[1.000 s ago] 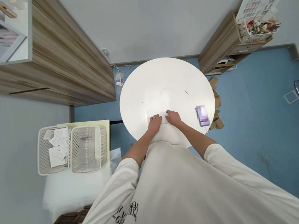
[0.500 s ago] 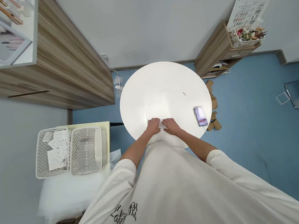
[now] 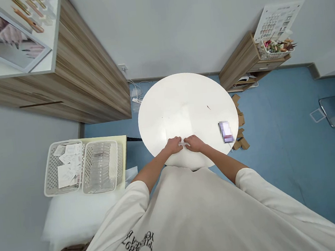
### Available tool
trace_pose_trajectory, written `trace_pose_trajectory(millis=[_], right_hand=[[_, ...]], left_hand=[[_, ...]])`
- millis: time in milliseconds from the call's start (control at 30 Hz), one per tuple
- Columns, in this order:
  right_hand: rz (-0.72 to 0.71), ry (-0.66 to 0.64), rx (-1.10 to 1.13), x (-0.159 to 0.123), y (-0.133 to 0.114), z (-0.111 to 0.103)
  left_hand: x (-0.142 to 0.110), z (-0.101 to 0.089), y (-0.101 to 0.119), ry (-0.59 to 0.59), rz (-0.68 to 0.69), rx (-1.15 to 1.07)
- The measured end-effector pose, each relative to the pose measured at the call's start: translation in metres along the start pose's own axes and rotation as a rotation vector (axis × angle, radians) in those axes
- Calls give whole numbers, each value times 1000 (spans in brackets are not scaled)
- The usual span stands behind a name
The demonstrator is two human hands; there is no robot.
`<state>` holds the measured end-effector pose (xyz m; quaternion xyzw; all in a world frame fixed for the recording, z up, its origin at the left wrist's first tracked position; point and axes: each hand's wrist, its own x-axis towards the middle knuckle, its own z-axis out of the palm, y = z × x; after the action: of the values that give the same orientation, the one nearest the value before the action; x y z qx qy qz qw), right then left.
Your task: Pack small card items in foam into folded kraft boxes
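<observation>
A small, pale, see-through flat piece (image 3: 183, 143) spans the gap between my two hands, near the front edge of the white oval table (image 3: 185, 93). My left hand (image 3: 174, 145) grips its left end with curled fingers. At the other end, my right hand (image 3: 193, 143) pinches it, thumb toward me. Its exact kind is too small to make out, and the fingers hide both ends. A phone-like thing (image 3: 226, 131), blurred out, lies on the table to the right of my hands, with a white cable at its lower end.
Left of the table, one white basket (image 3: 46, 182) holds paper cards and another (image 3: 85, 182) holds clear plastic cases. Below them lies whitish, translucent wrap (image 3: 72, 215). A wooden cabinet (image 3: 96, 77) stands behind left. Cardboard pieces (image 3: 243, 143) lie on the floor at right.
My hands have gone from lying flatter over the pale piece to curled fingers holding its ends, the piece now showing as a narrow strip. The camera view has shifted slightly.
</observation>
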<state>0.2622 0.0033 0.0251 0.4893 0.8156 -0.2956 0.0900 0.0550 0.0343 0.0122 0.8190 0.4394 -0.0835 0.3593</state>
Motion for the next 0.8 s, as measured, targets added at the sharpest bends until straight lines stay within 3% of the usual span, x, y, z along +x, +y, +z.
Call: trace_pose_trajectory(millis=[167,400,600,800], right_hand=[[19,81,4,3,3,-6],[126,80,-25,36,12,-13],[172,24,-39,63,27,-17],[179,91,-11,61,28,-7]], left_hand=[[4,-5,2,62,3,12],[14,-6,9,278,-72,191],[21,8,8,208,-54,263],[32,18,1,195,-83,282]])
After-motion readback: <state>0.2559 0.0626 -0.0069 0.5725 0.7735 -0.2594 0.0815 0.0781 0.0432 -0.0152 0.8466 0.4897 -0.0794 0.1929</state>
